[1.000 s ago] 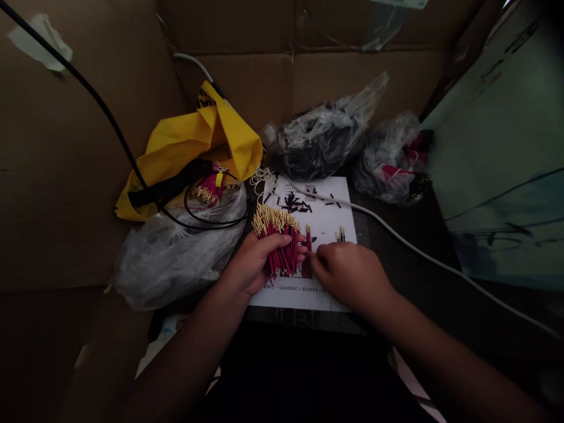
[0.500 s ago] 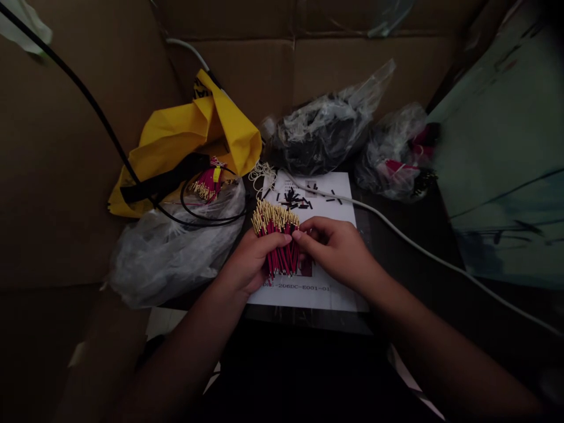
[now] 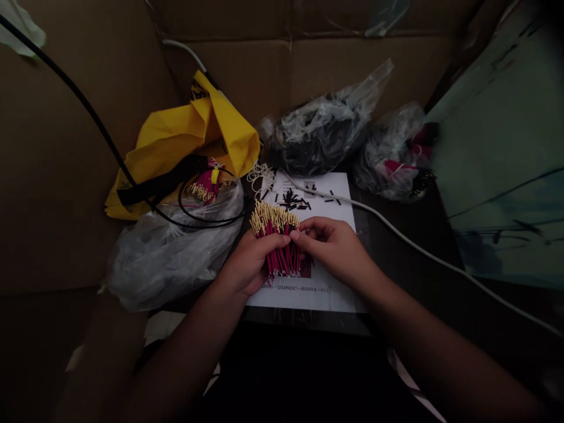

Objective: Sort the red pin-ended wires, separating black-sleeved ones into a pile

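Observation:
A thick bundle of short red wires (image 3: pixel 279 261) with gold-coloured pin ends is held above a printed sheet (image 3: pixel 339 296). My left hand (image 3: pixel 253 261) is wrapped round it, thumb lying across the front. On the bundle's right side, my right hand (image 3: pixel 332 244) has its thumb and index finger pinched together close to my left thumb. What sits in that pinch is too small and dark to make out; it may be one of the wires. Small black tubes (image 3: pixel 291 200) lie scattered on the sheet just beyond the bundle.
A yellow bag (image 3: pixel 176 132), another wire bundle (image 3: pixel 205 185) and a clear plastic bag (image 3: pixel 171 252) lie left. Filled plastic bags (image 3: pixel 321 132) stand at the back, before a cardboard wall (image 3: pixel 229 64). A white cable (image 3: pixel 396 232) crosses the dark table; rubber bands (image 3: pixel 261 176) lie behind the bundle.
Both hands stay at the bundle with almost the same grip. The whole view has shifted very slightly; nothing has visibly been let go or picked up.

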Action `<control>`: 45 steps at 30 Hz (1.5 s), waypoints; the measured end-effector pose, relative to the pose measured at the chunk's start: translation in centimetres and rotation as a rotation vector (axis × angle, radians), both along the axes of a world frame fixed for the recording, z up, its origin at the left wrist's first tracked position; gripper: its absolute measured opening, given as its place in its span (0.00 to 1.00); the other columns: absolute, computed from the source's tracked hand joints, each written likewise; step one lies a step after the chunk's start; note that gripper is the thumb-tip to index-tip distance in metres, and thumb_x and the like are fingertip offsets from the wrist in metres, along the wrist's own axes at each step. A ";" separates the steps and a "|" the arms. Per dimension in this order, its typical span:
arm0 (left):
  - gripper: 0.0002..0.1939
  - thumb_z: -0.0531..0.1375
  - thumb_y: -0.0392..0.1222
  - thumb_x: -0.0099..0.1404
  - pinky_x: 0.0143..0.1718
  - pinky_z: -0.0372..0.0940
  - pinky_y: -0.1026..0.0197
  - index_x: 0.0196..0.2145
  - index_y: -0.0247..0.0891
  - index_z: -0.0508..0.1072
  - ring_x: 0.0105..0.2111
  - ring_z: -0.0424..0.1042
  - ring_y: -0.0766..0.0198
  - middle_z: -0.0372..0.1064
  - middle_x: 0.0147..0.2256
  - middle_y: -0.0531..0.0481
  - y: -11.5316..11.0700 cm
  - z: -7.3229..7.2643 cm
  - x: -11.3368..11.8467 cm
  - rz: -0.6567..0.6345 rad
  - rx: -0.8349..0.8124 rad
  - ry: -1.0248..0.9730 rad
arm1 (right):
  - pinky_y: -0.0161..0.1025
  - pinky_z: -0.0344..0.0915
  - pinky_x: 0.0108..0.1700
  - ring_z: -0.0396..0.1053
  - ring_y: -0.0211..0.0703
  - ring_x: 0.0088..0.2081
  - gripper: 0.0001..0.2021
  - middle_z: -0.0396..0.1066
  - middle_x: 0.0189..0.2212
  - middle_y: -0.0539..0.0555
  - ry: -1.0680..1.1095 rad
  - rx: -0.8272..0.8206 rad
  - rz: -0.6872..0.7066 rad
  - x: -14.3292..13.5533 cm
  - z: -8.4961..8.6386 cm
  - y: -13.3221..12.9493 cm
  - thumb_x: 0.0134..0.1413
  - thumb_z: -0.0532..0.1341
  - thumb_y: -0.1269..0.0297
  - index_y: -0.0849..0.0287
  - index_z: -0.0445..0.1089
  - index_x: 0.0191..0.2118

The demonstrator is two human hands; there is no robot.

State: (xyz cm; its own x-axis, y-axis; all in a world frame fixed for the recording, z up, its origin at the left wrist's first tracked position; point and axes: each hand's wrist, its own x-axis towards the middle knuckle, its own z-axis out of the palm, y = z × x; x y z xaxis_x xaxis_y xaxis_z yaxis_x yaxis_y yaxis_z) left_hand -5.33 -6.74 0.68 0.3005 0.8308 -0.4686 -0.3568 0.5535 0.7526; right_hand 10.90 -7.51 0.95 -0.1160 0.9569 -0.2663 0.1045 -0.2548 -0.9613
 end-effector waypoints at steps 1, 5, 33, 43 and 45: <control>0.14 0.64 0.33 0.53 0.33 0.74 0.52 0.40 0.33 0.75 0.29 0.78 0.52 0.77 0.30 0.43 0.0 0.0 0.0 -0.003 0.002 0.000 | 0.35 0.66 0.25 0.70 0.38 0.21 0.11 0.72 0.21 0.48 -0.005 0.003 -0.003 0.0 0.0 0.0 0.52 0.66 0.55 0.58 0.72 0.36; 0.14 0.64 0.33 0.54 0.33 0.74 0.52 0.40 0.33 0.76 0.29 0.78 0.53 0.77 0.31 0.43 0.0 0.0 -0.1 -0.007 0.001 -0.010 | 0.37 0.67 0.26 0.70 0.39 0.21 0.11 0.73 0.21 0.49 0.028 -0.012 0.019 0.3 0.2 0.1 0.53 0.65 0.55 0.58 0.72 0.36; 0.17 0.64 0.34 0.55 0.31 0.75 0.53 0.44 0.30 0.76 0.29 0.79 0.51 0.78 0.30 0.40 0.0 0.0 -0.1 -0.037 -0.019 -0.028 | 0.33 0.60 0.21 0.64 0.33 0.19 0.09 0.72 0.22 0.49 0.142 -0.076 0.017 0.7 0.6 0.5 0.54 0.65 0.59 0.59 0.70 0.29; 0.12 0.64 0.33 0.54 0.38 0.76 0.51 0.38 0.29 0.77 0.37 0.79 0.48 0.79 0.37 0.37 0.0 0.4 0.0 0.035 -0.055 -0.029 | 0.31 0.62 0.21 0.59 0.29 0.18 0.11 0.68 0.22 0.47 0.276 -0.126 -0.051 3.0 0.9 1.0 0.47 0.69 0.60 0.60 0.70 0.26; 0.13 0.63 0.32 0.54 0.41 0.76 0.50 0.40 0.29 0.76 0.38 0.79 0.49 0.79 0.39 0.37 0.0 0.4 0.0 0.086 -0.059 -0.041 | 0.32 0.63 0.20 0.59 0.29 0.18 0.11 0.68 0.22 0.48 0.227 -0.114 -0.066 3.6 1.0 1.1 0.46 0.69 0.59 0.61 0.70 0.26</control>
State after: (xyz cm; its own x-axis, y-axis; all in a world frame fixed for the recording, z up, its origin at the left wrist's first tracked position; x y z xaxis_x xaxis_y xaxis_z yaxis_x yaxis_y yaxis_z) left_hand -5.37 -6.70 1.13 0.2494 0.8256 -0.5061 -0.4350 0.5624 0.7032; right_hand 14.50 -6.43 1.94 -0.1235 0.9297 -0.3471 -0.1312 -0.3620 -0.9229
